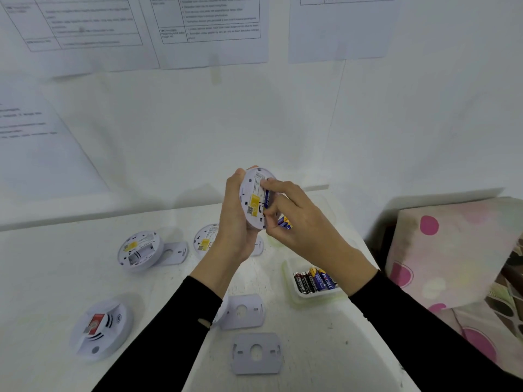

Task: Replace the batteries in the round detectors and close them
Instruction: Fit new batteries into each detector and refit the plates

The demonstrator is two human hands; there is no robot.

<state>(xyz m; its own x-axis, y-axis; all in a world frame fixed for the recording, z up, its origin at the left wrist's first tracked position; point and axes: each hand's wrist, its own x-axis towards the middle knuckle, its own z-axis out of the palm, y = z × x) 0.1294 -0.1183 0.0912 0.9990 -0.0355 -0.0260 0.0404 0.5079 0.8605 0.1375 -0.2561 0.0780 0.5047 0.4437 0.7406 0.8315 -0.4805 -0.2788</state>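
Our left hand [235,222] gripped the detector [252,190] on edge, back facing right; our right hand [297,219] pinched 1 battery [266,195], upright, into it.

You had four detectors: a held detector [252,199] at centre, an open detector [140,250] and a half-hidden detector [204,239] left of centre, a face-up detector [100,329] lower left. Three plates [243,363] showed clearly. One tray [287,278] at lower right held bunched batteries [314,280], too packed to count; a slotted battery [267,195] and a spare battery [284,223] made two more. Four paper sheets [226,52] hung above.
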